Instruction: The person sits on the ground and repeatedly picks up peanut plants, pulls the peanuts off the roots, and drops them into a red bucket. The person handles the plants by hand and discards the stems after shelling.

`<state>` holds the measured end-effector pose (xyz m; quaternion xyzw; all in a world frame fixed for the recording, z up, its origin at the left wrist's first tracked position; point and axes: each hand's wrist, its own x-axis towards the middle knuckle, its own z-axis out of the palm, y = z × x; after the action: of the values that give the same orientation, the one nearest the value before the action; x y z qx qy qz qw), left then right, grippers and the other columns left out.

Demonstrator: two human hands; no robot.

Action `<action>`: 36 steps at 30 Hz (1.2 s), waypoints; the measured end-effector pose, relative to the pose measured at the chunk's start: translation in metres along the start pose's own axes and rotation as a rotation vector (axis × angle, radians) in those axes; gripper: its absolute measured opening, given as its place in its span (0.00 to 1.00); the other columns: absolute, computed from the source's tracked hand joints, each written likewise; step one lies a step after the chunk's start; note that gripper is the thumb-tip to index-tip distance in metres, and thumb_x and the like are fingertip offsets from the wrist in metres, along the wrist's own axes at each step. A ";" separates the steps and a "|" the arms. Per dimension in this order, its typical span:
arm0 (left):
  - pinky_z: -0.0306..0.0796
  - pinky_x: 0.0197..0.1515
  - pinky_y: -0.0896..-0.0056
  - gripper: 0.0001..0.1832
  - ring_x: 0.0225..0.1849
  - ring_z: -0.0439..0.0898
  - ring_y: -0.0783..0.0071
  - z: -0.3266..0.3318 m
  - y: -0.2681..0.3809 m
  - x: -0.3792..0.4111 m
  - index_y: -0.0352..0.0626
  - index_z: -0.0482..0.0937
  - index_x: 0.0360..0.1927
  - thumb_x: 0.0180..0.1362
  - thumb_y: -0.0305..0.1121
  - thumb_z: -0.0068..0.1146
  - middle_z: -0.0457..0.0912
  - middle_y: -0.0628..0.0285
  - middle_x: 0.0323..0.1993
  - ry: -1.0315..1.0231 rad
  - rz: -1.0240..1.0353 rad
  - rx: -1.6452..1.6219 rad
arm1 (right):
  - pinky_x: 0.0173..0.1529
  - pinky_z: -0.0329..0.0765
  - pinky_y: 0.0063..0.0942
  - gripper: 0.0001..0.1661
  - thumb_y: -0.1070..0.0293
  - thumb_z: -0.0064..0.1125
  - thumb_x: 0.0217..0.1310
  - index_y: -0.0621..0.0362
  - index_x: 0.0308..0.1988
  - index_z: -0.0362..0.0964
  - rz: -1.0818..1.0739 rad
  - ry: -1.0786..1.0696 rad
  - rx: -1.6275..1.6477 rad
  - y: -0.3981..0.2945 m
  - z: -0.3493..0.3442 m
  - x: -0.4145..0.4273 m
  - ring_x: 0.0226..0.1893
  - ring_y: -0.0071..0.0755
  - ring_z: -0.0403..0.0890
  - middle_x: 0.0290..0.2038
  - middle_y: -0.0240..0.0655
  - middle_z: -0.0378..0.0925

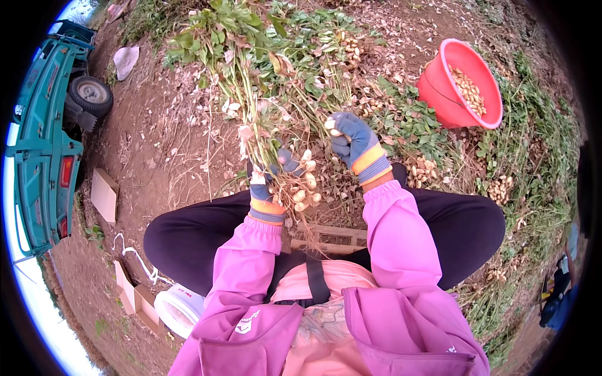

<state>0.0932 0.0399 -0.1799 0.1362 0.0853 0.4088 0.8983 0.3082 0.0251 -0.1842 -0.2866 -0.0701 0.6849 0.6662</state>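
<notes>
My left hand (275, 169), in a blue-grey work glove with an orange cuff, grips a pulled peanut plant (249, 103) by its lower stems. Its leafy top points away from me, and a cluster of peanut pods (305, 188) and roots hangs at the near end, right of that hand. My right hand (350, 136), gloved alike, is curled around a few peanut pods (333, 126) to the right of the plant. Beyond it to the right, a red plastic bucket (431, 96) leans on its side, tilted towards me, with picked peanuts (468, 89) inside.
More peanut plants (310, 28) lie ahead, with pod clusters (422, 172) by my right knee. A wooden slatted piece (329, 230) is between my legs. At left are a teal three-wheeled vehicle (42, 141), cardboard (104, 195) and a white tub (176, 308). Another person (559, 296) is at far right.
</notes>
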 end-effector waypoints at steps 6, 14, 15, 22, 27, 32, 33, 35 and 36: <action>0.64 0.38 0.71 0.19 0.31 0.64 0.75 0.009 0.010 0.007 0.44 0.65 0.35 0.49 0.39 0.63 0.62 0.69 0.25 0.043 -0.006 0.014 | 0.14 0.51 0.16 0.09 0.71 0.53 0.56 0.59 0.38 0.70 0.206 -0.182 0.083 0.034 0.007 -0.021 0.12 0.15 0.57 0.21 0.28 0.68; 0.71 0.40 0.64 0.17 0.34 0.69 0.70 -0.006 0.013 0.005 0.37 0.65 0.39 0.52 0.36 0.56 0.66 0.64 0.30 0.018 0.023 -0.050 | 0.20 0.66 0.14 0.25 0.61 0.56 0.54 0.60 0.51 0.65 0.196 -0.230 -0.256 0.037 0.041 -0.024 0.18 0.14 0.69 0.27 0.26 0.72; 0.71 0.40 0.63 0.17 0.34 0.69 0.70 -0.007 0.013 0.006 0.37 0.65 0.39 0.52 0.36 0.56 0.66 0.63 0.30 -0.001 0.009 -0.045 | 0.20 0.66 0.14 0.27 0.60 0.57 0.53 0.60 0.52 0.65 0.156 -0.270 -0.343 0.038 0.042 -0.024 0.19 0.15 0.69 0.28 0.26 0.72; 0.71 0.43 0.66 0.18 0.38 0.70 0.70 -0.013 0.015 0.005 0.40 0.64 0.41 0.52 0.32 0.58 0.67 0.64 0.31 -0.005 -0.016 -0.043 | 0.16 0.64 0.14 0.22 0.63 0.58 0.52 0.56 0.47 0.68 0.242 -0.159 -0.550 0.029 0.050 -0.025 0.17 0.15 0.69 0.22 0.25 0.70; 0.70 0.43 0.67 0.19 0.38 0.70 0.70 -0.015 0.013 0.006 0.40 0.63 0.42 0.51 0.33 0.59 0.67 0.63 0.31 -0.006 0.034 0.031 | 0.15 0.61 0.13 0.14 0.67 0.56 0.52 0.56 0.41 0.70 0.208 -0.056 -0.604 0.029 0.058 -0.029 0.16 0.15 0.68 0.21 0.25 0.70; 0.70 0.41 0.65 0.19 0.37 0.70 0.68 -0.024 0.011 0.007 0.41 0.63 0.40 0.51 0.36 0.60 0.67 0.63 0.30 -0.012 -0.018 -0.040 | 0.16 0.58 0.14 0.09 0.68 0.57 0.51 0.54 0.36 0.71 0.144 -0.047 -0.416 0.037 0.049 -0.025 0.14 0.15 0.65 0.18 0.23 0.68; 0.70 0.41 0.64 0.20 0.37 0.70 0.67 -0.020 0.010 0.006 0.41 0.63 0.39 0.51 0.37 0.60 0.67 0.63 0.30 0.007 -0.018 -0.043 | 0.16 0.56 0.13 0.09 0.70 0.56 0.51 0.55 0.37 0.70 0.142 -0.030 -0.375 0.037 0.052 -0.027 0.14 0.14 0.64 0.19 0.23 0.68; 0.69 0.39 0.65 0.20 0.35 0.68 0.69 -0.017 0.008 0.006 0.41 0.63 0.43 0.51 0.36 0.59 0.66 0.62 0.31 0.030 -0.014 -0.068 | 0.16 0.54 0.13 0.10 0.72 0.56 0.51 0.55 0.37 0.70 0.147 0.016 -0.315 0.038 0.054 -0.029 0.14 0.12 0.62 0.19 0.23 0.68; 0.68 0.37 0.67 0.21 0.32 0.67 0.71 -0.016 0.007 0.006 0.40 0.64 0.47 0.52 0.33 0.57 0.66 0.62 0.33 0.034 -0.008 -0.090 | 0.16 0.54 0.13 0.09 0.73 0.56 0.51 0.56 0.37 0.70 0.154 0.043 -0.296 0.038 0.055 -0.030 0.14 0.12 0.62 0.19 0.23 0.68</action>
<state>0.0876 0.0517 -0.1928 0.0886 0.0825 0.4111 0.9035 0.2463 0.0085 -0.1483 -0.4009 -0.1337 0.7099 0.5634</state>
